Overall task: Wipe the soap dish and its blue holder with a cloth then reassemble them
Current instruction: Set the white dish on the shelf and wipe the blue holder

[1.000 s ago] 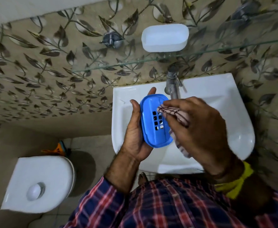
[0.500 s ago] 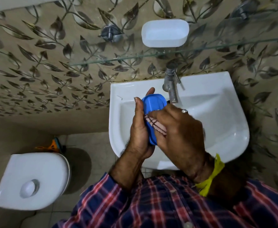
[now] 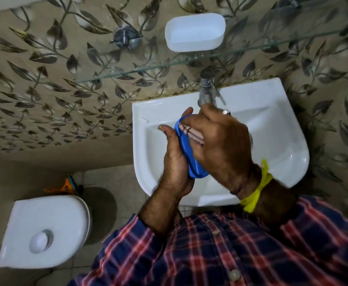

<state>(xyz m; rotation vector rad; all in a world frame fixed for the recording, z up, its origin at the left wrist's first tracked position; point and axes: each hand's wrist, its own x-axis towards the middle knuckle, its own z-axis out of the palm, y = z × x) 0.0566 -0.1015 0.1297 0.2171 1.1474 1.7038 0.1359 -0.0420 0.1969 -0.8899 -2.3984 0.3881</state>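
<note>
My left hand (image 3: 174, 155) grips the blue holder (image 3: 191, 162) on edge over the sink. Only the holder's rim and lower end show between my two hands. My right hand (image 3: 220, 145) lies flat over the holder's face and presses a striped pink cloth (image 3: 191, 134) against it; just a strip of the cloth shows under my fingers. The white soap dish (image 3: 194, 32) stands apart, open side up, on the glass shelf (image 3: 127, 74) above the tap.
A white sink (image 3: 272, 129) with a steel tap (image 3: 207, 92) is below my hands. A metal shelf bracket (image 3: 125, 38) is fixed to the leaf-patterned wall. A white toilet cistern (image 3: 43, 230) stands at the lower left, with an orange brush (image 3: 65, 186) behind it.
The holder has turned from face-up to edge-on. My right hand with the cloth has slid over its face and now covers the slotted side.
</note>
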